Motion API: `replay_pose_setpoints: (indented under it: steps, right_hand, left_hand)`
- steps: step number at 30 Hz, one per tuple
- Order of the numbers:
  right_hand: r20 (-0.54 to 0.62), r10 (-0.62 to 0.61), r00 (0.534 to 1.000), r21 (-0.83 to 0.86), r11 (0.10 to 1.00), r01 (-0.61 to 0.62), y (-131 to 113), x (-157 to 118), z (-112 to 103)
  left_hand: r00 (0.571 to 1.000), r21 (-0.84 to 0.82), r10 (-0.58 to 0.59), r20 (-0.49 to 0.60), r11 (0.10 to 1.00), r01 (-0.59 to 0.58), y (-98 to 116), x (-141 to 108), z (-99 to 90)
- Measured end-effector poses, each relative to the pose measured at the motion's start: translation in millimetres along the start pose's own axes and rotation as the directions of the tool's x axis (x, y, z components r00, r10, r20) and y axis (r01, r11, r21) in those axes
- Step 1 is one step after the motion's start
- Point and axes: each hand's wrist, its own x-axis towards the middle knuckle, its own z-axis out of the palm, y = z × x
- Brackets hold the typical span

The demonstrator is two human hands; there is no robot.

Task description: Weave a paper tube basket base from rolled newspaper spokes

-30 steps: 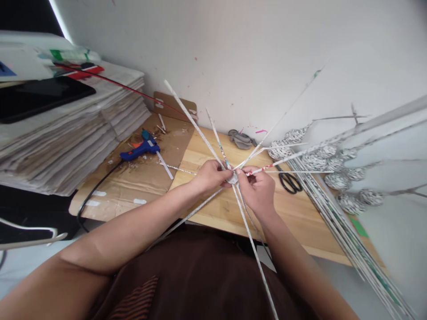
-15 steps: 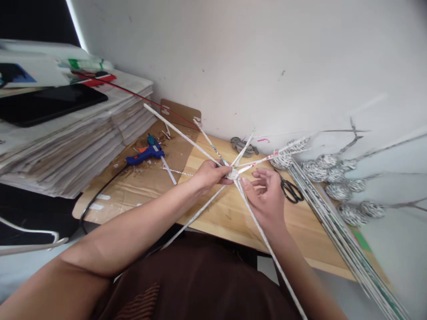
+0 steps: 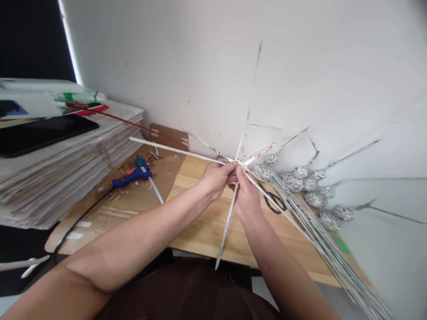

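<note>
A spoked star of thin, white rolled-paper sticks (image 3: 243, 166) is held over the pale wooden counter (image 3: 200, 222), between its front and back edges. The spokes splay from a small whitish centre; some carry red or bluish printed flecks, others look nearly plain, and one slants down toward the front edge. The left hand (image 3: 218, 178) and right hand (image 3: 247, 192) meet, fingers and thumbs pinched on the centre
</note>
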Motion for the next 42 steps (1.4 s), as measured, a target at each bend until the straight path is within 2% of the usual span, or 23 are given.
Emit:
replay_pose_setpoints:
  steps: [2,4,8,11,15,17,19,21,23,24,25,29,34,42]
  right_hand:
    - [-0.064,-0.076,0.995,0.109,0.991,0.083,-4,7,5]
    - [-0.08,-0.109,0.991,0.163,0.979,0.121,-6,7,5]
    - [-0.096,-0.076,0.992,0.111,0.99,0.086,-4,3,-7]
    - [-0.131,-0.054,0.99,0.034,0.998,0.059,-7,7,-20]
    - [-0.103,0.016,0.995,0.016,1.0,-0.014,-14,18,-38]
    - [-0.085,0.069,0.994,0.025,0.997,-0.067,-15,22,-45]
    - [-0.052,0.125,0.991,0.033,0.992,-0.124,-13,22,-49]
    - [-0.005,0.172,0.985,0.045,0.984,-0.171,-9,19,-51]
    - [0.05,0.192,0.98,0.053,0.979,-0.195,-7,15,-50]
    - [0.074,0.196,0.978,0.051,0.979,-0.2,-7,13,-49]
    - [0.096,0.197,0.976,0.047,0.978,-0.203,-8,12,-48]
    - [0.187,0.185,0.965,0.023,0.981,-0.193,-16,11,-44]
    - [0.209,0.126,0.97,0.007,0.991,-0.13,-22,12,-51]
    - [0.107,0.152,0.983,-0.048,0.988,-0.147,-17,1,-62]
  left_hand:
    - [1.0,-0.037,0.019,0.004,0.999,-0.019,-4,-5,2.4]
    - [1.0,-0.053,0.027,0.001,0.998,-0.027,-9,-11,0.9]
    - [1.0,-0.024,-0.012,-0.013,1.0,0.012,-16,-20,-7.7]
    - [0.998,0.083,-0.049,-0.034,0.995,0.052,-18,-30,-16.3]
    - [0.995,0.261,-0.061,-0.077,0.962,0.079,-14,-56,-29.1]
    - [0.995,0.39,-0.095,-0.018,0.916,0.094,-8,-69,-34.5]
    - [0.985,0.507,-0.131,0.116,0.86,0.054,1,-75,-38.2]
    - [0.983,0.572,-0.041,0.178,0.817,-0.069,11,-69,-40.2]
    - [0.982,0.602,0.124,0.144,0.777,-0.186,20,-52,-40.5]
    - [0.979,0.617,0.164,0.124,0.76,-0.205,23,-42,-39.7]
    - [0.979,0.642,0.162,0.126,0.739,-0.205,26,-31,-37.7]
    - [0.976,0.692,0.01,0.22,0.704,-0.163,29,1,-16.8]
    - [0.981,0.653,0.026,0.191,0.743,-0.147,21,6,11.5]
    - [0.992,0.618,0.009,0.129,0.781,-0.087,13,6,7.8]
